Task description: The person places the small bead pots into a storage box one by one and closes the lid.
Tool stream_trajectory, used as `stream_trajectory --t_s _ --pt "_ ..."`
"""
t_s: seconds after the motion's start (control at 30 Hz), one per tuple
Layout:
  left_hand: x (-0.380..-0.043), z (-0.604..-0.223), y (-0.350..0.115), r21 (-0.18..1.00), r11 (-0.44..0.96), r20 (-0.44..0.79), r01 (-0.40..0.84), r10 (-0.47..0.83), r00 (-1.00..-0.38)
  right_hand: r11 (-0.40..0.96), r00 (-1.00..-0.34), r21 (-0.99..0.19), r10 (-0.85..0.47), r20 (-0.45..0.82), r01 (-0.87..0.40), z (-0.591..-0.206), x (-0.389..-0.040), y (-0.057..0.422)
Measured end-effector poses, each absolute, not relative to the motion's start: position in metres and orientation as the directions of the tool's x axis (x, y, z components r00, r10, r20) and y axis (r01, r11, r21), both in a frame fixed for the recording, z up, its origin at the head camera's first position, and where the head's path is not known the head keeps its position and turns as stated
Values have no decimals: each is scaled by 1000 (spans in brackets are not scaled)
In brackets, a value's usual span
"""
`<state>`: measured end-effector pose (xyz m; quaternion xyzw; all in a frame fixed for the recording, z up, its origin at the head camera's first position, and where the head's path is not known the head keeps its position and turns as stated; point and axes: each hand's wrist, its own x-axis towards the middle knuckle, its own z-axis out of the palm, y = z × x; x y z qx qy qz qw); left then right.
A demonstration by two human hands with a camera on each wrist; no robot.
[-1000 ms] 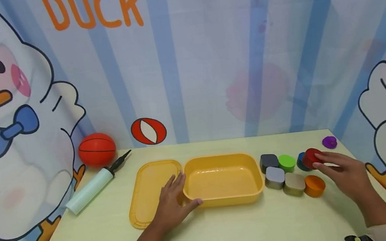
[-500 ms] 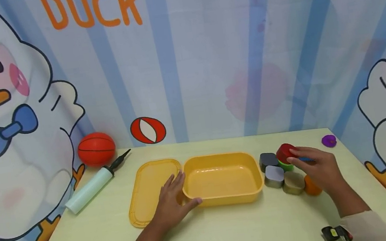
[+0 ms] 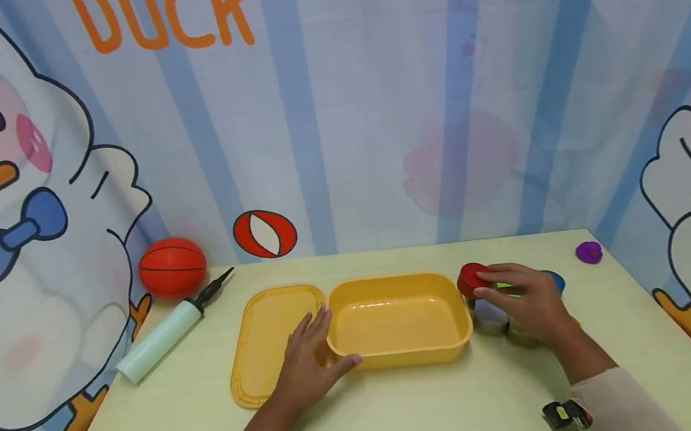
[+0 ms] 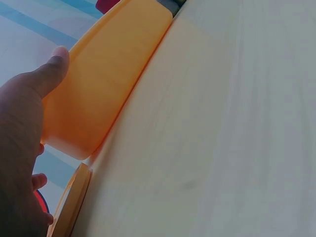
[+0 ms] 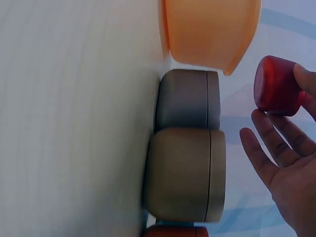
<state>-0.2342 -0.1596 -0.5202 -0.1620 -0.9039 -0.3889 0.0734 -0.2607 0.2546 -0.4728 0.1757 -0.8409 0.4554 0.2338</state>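
Head view: your right hand (image 3: 526, 299) pinches the red container (image 3: 472, 279), raised just beyond the yellow box's (image 3: 397, 322) right end; your left hand (image 3: 308, 372) lies spread at its left.

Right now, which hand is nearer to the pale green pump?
Left. The left hand is right of the pump, at the left end of the yellow box; the right hand, holding a red container, is farther over, past the box's right end.

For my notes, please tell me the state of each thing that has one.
Yellow box: open, upright
Yellow lid: off, lying flat
Red tin: held up in right hand
Front gray tin: closed, upright
Beige tin: closed, upright
Pump: lying down
Ball: apparently inflated
Purple object: unclear
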Motion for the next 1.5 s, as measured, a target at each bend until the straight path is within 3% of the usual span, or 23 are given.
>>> stream_trajectory --t_s 0.13,0.43,0.83,1.03,1.5 --pt "-234 -521 -160 680 641 263 355 238 -935 550 -818 -654 -99 567 -520 -473 -264 245" --pt "-234 -522 -160 681 634 276 366 242 -930 542 -869 -702 -119 481 -462 -474 -270 220" --pt "-235 -522 -160 668 630 307 396 251 -918 534 -821 -648 -177 542 -543 -471 -278 186" --pt "-235 -522 -159 672 632 300 387 247 -922 482 -825 -683 -187 533 -550 -472 -279 171" --pt "-235 -521 -159 672 643 275 366 242 -930 437 -943 -835 -158 293 -333 -465 -282 130"
